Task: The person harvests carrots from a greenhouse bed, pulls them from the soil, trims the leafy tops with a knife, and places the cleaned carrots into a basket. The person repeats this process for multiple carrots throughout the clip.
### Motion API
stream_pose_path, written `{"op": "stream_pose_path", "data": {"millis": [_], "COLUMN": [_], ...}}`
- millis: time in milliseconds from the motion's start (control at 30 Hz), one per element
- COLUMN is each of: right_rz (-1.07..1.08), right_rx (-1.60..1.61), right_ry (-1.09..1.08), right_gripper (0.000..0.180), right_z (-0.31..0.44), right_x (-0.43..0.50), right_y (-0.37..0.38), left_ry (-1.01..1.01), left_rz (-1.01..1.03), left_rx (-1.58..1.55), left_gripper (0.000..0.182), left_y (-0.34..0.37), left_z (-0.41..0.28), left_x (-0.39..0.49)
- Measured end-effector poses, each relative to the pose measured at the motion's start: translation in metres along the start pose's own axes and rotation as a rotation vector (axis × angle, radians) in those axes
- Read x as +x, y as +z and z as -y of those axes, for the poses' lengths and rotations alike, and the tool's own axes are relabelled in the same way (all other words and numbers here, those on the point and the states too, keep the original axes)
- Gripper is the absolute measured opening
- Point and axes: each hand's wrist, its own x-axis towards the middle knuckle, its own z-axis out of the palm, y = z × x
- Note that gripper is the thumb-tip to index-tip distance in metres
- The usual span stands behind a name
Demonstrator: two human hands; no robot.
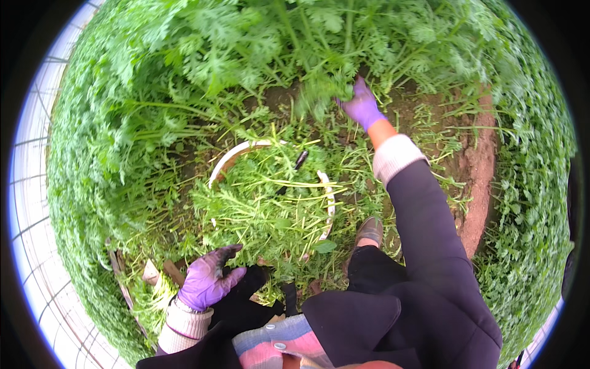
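Observation:
My left hand (209, 279), in a purple glove with dark soiled fingertips, is held above my knee near the basin's lower left side. Its thumb and fingers are apart with nothing between them. My right hand (362, 105), gloved in purple too, reaches forward to the base of tall leafy green plants (258, 50). A blurred leafy sprig (318, 92) is beside its fingers; whether they grip it is hidden. Between my hands is a round white-rimmed basin (230, 161) heaped with cut green stems (272, 198). A dark tool handle (301, 160) lies on the heap.
Loose stems (424, 120) are scattered over brown soil (405, 104). A bare soil ridge (479, 184) runs along the right, with dense low plants (525, 212) beyond. My shoe (370, 230) stands right of the basin. Pale sheeting with a grid of lines (32, 193) borders the left.

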Motion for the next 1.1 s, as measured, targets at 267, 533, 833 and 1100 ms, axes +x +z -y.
{"op": "stream_pose_path", "data": {"millis": [267, 533, 833, 1100], "right_rz": [0.443, 0.500, 0.463, 0.336], "right_rx": [-0.256, -0.530, 0.222, -0.025], "right_ry": [-0.069, -0.387, -0.619, -1.375], "right_gripper": [0.060, 0.039, 0.036, 0.035], "right_z": [-0.030, -0.076, 0.114, 0.226], "right_x": [-0.029, -0.175, -0.265, -0.324], "right_y": [0.034, -0.047, -0.139, -0.094], "left_ry": [0.176, 0.209, 0.253, 0.357], "left_rz": [-0.087, -0.071, -0.400, -0.342], "left_rx": [0.116, 0.076, -0.187, -1.000], "left_gripper": [0.047, 0.050, 0.035, 0.050], "left_y": [-0.005, -0.015, -0.016, -0.025], "left_z": [0.008, 0.021, 0.026, 0.050], "left_x": [-0.012, -0.061, -0.095, -0.088]}}
